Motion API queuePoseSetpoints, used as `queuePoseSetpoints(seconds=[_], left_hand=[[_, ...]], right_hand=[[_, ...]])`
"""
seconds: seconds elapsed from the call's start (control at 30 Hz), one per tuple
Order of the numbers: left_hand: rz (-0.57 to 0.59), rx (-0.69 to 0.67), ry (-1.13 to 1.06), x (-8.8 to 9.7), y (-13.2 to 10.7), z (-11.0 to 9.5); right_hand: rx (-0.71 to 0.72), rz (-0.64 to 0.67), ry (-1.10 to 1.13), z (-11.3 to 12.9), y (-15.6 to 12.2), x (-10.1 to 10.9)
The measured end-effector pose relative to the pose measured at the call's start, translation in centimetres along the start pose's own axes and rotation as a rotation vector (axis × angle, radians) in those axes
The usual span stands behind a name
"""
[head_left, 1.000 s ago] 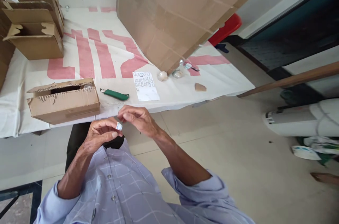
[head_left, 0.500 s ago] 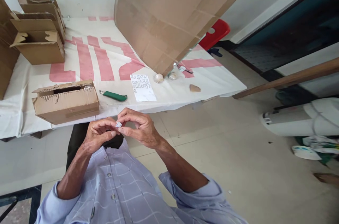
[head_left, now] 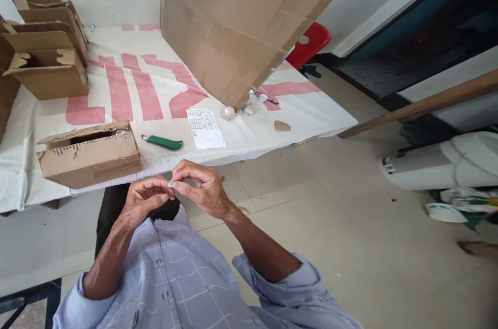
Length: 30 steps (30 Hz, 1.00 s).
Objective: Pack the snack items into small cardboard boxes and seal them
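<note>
A small white piece with a dark outline (head_left: 170, 183), like a paper cut-out, is between my fingertips above my lap. My right hand (head_left: 203, 188) pinches it between thumb and index finger. On its other side, my left hand (head_left: 146, 199) has curled fingers, with the index fingertip against the piece; its thumb lies lower. On the table in front lies a white paper sheet (head_left: 208, 134) with rows of small drawn outlines. A green utility knife (head_left: 165, 142) lies left of the sheet, its blade end pointing left.
A torn-topped cardboard box (head_left: 91, 163) sits at the table's near left edge. Several open cartons (head_left: 62, 82) stand behind it. A large cardboard box (head_left: 229, 33) rises at the back. Two round wrapped rolls (head_left: 229, 113) and a brown scrap (head_left: 282, 126) lie right of the sheet.
The small piece has turned from face-up to nearly edge-on in my fingers, and now sits more in my right hand's pinch. The view has shifted slightly right.
</note>
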<state>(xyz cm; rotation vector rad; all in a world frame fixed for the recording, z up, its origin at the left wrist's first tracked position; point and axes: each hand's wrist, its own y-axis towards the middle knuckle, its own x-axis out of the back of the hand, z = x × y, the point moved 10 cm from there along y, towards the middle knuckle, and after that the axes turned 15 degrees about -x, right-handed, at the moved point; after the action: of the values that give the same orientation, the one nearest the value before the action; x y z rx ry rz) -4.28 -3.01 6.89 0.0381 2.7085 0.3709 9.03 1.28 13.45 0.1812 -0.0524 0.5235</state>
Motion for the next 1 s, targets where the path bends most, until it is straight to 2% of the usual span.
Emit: queuePoseSetpoints(seconds=[0.1, 0.17, 0.27, 0.43, 0.5, 0.57, 0.63, 0.67, 0.77, 0.87, 0.93, 1.0], left_hand=[[-0.035, 0.053, -0.003, 0.7, 0.0, 1.3], [-0.065, 0.084, -0.005, 1.2, 0.0, 2.3], [-0.090, 0.124, -0.002, 1.8, -0.2, 3.6], [-0.076, 0.165, -0.012, 1.9, -0.4, 4.6], [-0.070, 0.167, -0.019, 1.8, -0.4, 4.7], [-0.067, 0.173, -0.012, 1.9, -0.4, 4.8], [-0.083, 0.174, 0.026, 2.2, -0.2, 5.1], [-0.100, 0.165, 0.057, 2.4, 0.0, 5.1], [-0.141, 0.089, 0.142, 2.6, 0.9, 4.4], [-0.122, -0.014, 0.184, 1.8, 1.6, 3.2], [-0.112, -0.058, 0.200, 1.4, 1.6, 2.5], [-0.119, -0.070, 0.195, 1.3, 1.3, 2.1]], right_hand=[[-0.040, -0.050, 0.015, -0.6, 0.3, 0.9], [-0.088, -0.101, 0.034, -1.7, 0.9, 2.2], [-0.173, -0.203, 0.030, -4.7, 2.6, 5.6], [-0.350, -0.392, -0.094, -10.8, 6.6, 12.6], [-0.402, -0.431, -0.122, -12.3, 7.9, 14.5], [-0.440, -0.449, -0.115, -13.0, 8.5, 15.4], [-0.466, -0.417, -0.052, -13.0, 8.4, 14.7], [-0.469, -0.373, -0.006, -12.8, 8.1, 13.6], [-0.462, -0.169, 0.131, -11.4, 6.3, 8.3], [-0.484, -0.013, 0.226, -10.2, 4.1, 3.2], [-0.494, 0.022, 0.260, -9.8, 3.0, 1.3], [-0.492, 0.026, 0.278, -9.6, 2.5, 0.4]])
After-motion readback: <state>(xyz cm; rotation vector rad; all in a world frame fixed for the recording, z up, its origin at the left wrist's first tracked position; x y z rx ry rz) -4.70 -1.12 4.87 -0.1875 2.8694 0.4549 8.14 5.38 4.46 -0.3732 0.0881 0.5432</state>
